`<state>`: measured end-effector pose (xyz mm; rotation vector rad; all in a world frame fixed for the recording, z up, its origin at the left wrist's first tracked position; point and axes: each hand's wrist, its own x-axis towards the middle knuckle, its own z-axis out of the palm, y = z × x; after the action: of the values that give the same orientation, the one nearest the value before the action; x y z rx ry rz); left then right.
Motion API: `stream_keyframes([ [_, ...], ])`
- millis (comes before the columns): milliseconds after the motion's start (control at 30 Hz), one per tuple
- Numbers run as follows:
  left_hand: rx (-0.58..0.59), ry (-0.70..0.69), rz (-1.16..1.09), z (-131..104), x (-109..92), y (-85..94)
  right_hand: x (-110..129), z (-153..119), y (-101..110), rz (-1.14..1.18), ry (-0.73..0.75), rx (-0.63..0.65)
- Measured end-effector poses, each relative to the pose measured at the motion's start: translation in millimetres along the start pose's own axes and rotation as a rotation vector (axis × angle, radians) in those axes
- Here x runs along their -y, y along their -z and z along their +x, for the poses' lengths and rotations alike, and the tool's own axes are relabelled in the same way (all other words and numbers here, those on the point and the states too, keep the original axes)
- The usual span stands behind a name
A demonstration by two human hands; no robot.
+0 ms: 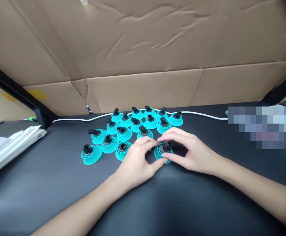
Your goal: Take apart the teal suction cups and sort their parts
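Note:
Between my two hands a turquoise cup-shaped part with a black angled nozzle [159, 150] rests on the dark table. My left hand [139, 155] curves around its left side, with thumb and forefinger at its rim. From the right, my right hand [190, 149] grips the same part, fingers at the far edge and thumb near the front. Several like parts stand in loose rows beyond and to the left, among them one part [123, 151] close beside my left hand and another part [145, 131] just behind it. Their black nozzles point in various directions.
A white cable [89, 120] runs along the back of the black table mat [49, 183]. Behind it rises a cardboard wall [143, 91]. White packets [15, 147] lie stacked at the left, by a black metal post [41, 116]. A blurred-out patch covers the right side.

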<state>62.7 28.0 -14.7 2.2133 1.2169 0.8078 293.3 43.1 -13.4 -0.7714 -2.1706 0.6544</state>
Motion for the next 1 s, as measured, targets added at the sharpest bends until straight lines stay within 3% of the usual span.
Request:
stream_keyframes([
  [333,0.012,0.017,-0.001,-0.6,0.4,0.3,-0.7,-0.5,0.2,0.008,-0.009,0.036],
  [600,0.002,0.014,0.005,-0.6,0.6,-0.4,5.1,0.7,0.3,-0.048,-0.018,-0.017],
  [767,0.009,0.029,-0.001,-0.4,0.2,-0.8,2.7,2.0,12.2,-0.204,0.021,-0.084],
  [1000,0.015,0.037,-0.001,-1.0,1.1,-1.2,-23.0,-5.6,33.1,-0.525,-0.104,0.030],
])
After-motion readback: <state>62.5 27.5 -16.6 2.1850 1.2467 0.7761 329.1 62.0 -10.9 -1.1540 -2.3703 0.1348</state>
